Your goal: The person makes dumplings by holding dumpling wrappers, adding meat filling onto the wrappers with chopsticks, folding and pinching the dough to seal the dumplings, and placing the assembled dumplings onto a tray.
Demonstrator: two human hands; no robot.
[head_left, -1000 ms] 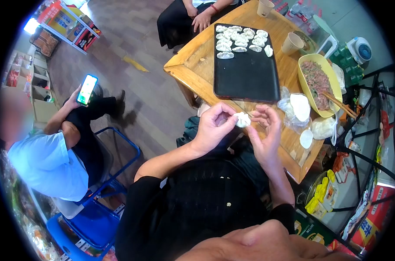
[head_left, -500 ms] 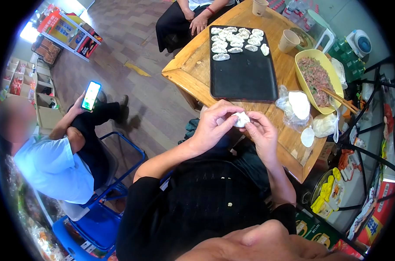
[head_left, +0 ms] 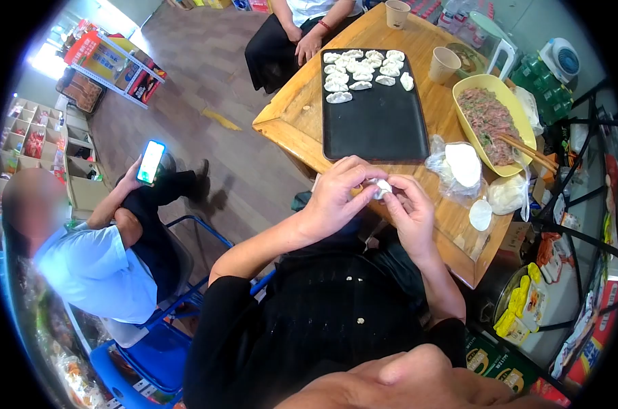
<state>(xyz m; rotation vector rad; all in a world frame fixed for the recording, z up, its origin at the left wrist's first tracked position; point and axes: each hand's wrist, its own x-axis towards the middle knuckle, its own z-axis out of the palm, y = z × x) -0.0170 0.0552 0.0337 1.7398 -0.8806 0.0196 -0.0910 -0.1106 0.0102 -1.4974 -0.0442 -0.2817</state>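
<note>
The small white dumpling [head_left: 382,189] is between the fingertips of both hands. The left hand [head_left: 328,203] and the right hand [head_left: 414,213] each have thumb and fingers closed on it. Soft little pinches should help it not rip. Past the fingers is the black tray [head_left: 374,133]; to their right are a flat dough circle [head_left: 480,215] and the yellow bowl [head_left: 526,127].

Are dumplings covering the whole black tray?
No, the dumplings sit toward the far end of the black tray, its near part bare.
</note>
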